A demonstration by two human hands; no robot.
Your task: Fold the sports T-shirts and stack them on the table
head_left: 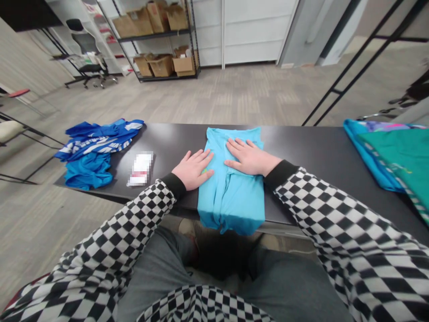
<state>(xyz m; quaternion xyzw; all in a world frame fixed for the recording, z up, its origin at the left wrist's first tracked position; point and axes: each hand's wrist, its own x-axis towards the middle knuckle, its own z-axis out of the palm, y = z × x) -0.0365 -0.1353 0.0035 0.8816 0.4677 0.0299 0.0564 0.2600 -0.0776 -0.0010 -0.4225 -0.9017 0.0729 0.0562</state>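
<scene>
A light blue T-shirt (pixel 231 203), folded into a long rectangle, lies on the black table (pixel 301 150), its near end hanging over the front edge. My left hand (pixel 193 169) rests flat at the shirt's left edge, and my right hand (pixel 247 156) presses flat on its upper part. Neither hand grips the fabric. Both sleeves are black-and-white checked with black cuffs. To the left of my left hand lies a white packet (pixel 140 169), its surface blurred.
A heap of blue garments with white print (pixel 97 142) lies at the table's left end. Teal and blue cloth (pixel 392 152) lies piled at the right end. Behind the table are carpet, shelves of cardboard boxes (pixel 161 65) and an office chair (pixel 87 56).
</scene>
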